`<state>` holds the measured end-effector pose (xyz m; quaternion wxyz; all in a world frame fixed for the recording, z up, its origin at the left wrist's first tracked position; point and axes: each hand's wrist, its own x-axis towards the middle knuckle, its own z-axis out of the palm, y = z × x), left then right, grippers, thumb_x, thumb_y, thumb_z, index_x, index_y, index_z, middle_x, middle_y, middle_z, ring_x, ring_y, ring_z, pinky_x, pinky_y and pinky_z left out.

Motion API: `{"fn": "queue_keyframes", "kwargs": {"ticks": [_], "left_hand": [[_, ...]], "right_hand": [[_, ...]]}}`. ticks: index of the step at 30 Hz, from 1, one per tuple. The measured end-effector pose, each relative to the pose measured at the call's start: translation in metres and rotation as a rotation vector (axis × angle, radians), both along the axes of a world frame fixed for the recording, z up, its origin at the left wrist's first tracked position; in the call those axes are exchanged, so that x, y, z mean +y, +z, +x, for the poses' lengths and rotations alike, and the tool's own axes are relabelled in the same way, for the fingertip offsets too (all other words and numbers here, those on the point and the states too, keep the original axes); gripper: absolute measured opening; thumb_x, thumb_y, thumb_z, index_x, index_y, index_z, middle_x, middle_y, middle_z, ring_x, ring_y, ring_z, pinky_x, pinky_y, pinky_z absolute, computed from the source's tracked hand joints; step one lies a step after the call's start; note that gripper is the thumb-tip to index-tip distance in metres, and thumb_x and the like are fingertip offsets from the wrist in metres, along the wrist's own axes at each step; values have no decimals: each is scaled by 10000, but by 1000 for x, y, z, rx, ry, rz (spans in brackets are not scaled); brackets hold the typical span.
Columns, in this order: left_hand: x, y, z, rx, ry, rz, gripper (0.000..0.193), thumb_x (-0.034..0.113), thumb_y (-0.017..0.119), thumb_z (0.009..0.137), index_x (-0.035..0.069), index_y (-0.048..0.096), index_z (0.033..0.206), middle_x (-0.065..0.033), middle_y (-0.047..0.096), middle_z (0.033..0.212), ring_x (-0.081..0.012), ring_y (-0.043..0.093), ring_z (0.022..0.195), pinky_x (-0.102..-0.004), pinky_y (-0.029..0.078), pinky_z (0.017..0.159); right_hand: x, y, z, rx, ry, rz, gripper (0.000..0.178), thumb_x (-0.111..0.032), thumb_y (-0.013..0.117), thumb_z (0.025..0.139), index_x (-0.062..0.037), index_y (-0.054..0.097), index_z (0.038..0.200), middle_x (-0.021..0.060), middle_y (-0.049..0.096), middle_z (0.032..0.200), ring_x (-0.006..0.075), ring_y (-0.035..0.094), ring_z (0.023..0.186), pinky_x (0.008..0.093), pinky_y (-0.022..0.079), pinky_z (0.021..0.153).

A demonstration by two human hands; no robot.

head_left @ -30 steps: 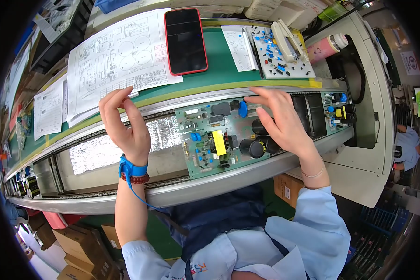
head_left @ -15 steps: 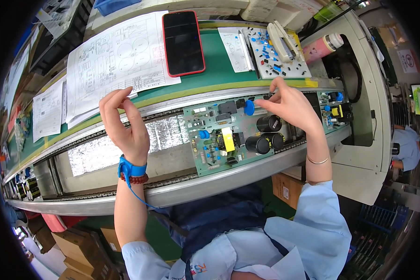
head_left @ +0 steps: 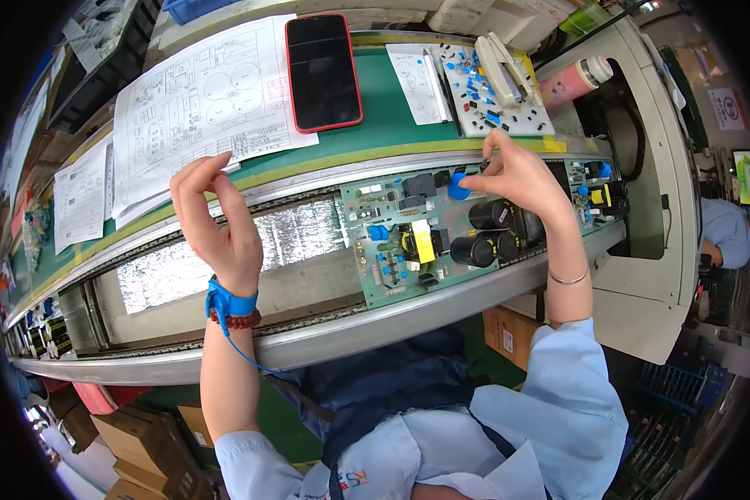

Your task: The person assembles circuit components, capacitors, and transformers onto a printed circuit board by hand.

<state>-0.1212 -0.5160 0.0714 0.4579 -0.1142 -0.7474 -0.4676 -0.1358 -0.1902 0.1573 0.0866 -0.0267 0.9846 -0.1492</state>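
Observation:
A green circuit board [head_left: 375,287] rests across the conveyor's rails, carrying black cylindrical capacitors [head_left: 472,250], a yellow-wrapped transformer [head_left: 423,242] and a blue disc-shaped component [head_left: 458,187]. My right hand [head_left: 521,177] is over the board's far side, its thumb tip at the blue disc. Its index finger is raised and bent, apart from the thumb; the other fingers are partly hidden. My left hand [head_left: 217,218] hovers over the conveyor's left part, fingers loosely curled and apart, holding nothing. A blue wrist strap [head_left: 233,304] with a cord is on that wrist.
Beyond the conveyor rail [head_left: 308,337] lie drawing sheets [head_left: 183,108], a red-edged phone [head_left: 325,75] and a white board of loose components [head_left: 517,123]. A second circuit board [head_left: 587,200] sits on the right beside a machine housing [head_left: 642,283]. A pink bottle [head_left: 571,82] stands behind.
The circuit board has shifted slightly right along the rails, with the blue disc on it. My right hand has moved slightly right, staying at the disc. My left hand has drifted slightly left.

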Motion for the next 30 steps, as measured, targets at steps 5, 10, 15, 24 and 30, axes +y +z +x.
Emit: {"fn": "queue_keyframes", "kwargs": {"ticks": [5, 10, 15, 24, 30], "left_hand": [[0, -5, -1, -25, 27, -18, 151, -43, 476, 885, -4, 578, 990, -99, 567, 987, -162, 514, 855, -263, 422, 767], [-1, -2, -2, -26, 45, -23, 150, -43, 478, 884, -1, 579, 986, -99, 570, 981, -164, 514, 847, -268, 422, 759], [0, -2, -5, 28, 41, -30, 192, -94, 486, 846, -5, 590, 981, -115, 563, 946, -175, 507, 775, -265, 423, 685], [-1, -3, -3, 17, 15, 4, 196, -85, 483, 844, 0, 591, 984, -116, 561, 952, -180, 510, 781, -265, 424, 682], [1, -1, -4, 15, 17, -5, 191, -82, 483, 845, -2, 593, 979, -116, 562, 951, -177, 510, 776, -268, 425, 677]], "right_hand": [[-1, 7, 7, -38, -32, 42, 533, -435, 740, 708, -30, 471, 927, 146, 636, 730, 256, 623, 673, 350, 467, 618], [7, -2, 16, 245, 147, -219, 276, -262, 592, 868, -30, 479, 966, 140, 657, 823, 283, 624, 729, 359, 462, 653], [3, 1, 28, 273, 283, -143, 137, -156, 484, 926, -38, 490, 996, 113, 663, 934, 310, 598, 848, 374, 423, 788], [-8, 7, 42, 365, 319, -60, 231, -152, 474, 923, -32, 441, 1117, 104, 660, 1031, 304, 565, 978, 379, 350, 915], [-13, 12, 44, 270, 305, 65, 257, -122, 466, 911, -25, 424, 1146, 123, 648, 1073, 285, 540, 1057, 387, 316, 964]]}}
